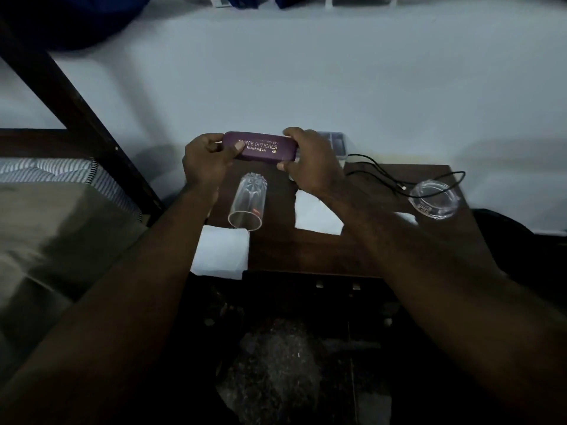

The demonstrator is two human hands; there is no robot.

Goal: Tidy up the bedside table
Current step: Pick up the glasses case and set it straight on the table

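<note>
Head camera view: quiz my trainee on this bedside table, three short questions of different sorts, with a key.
1. True or false: the clear cut-glass tumbler stands upright on the dark wooden bedside table.
2. How many hands hold the purple rectangular spectacle case? A none, B one, C two.
3. Fill in: the thin black cable loops beside the clear round glass ___.
Key: 1 false, it lies on its side. 2 C, left hand and right hand. 3 ashtray.

On the dark wooden bedside table [306,253] I look down on, a tumbler [248,200] lies on its side by the left edge, mouth at a white cloth [222,253] overhanging the near left corner. A white paper [316,216] lies mid-table, and a black cable [377,170] and glass dish [435,199] sit toward the right edge.
</note>
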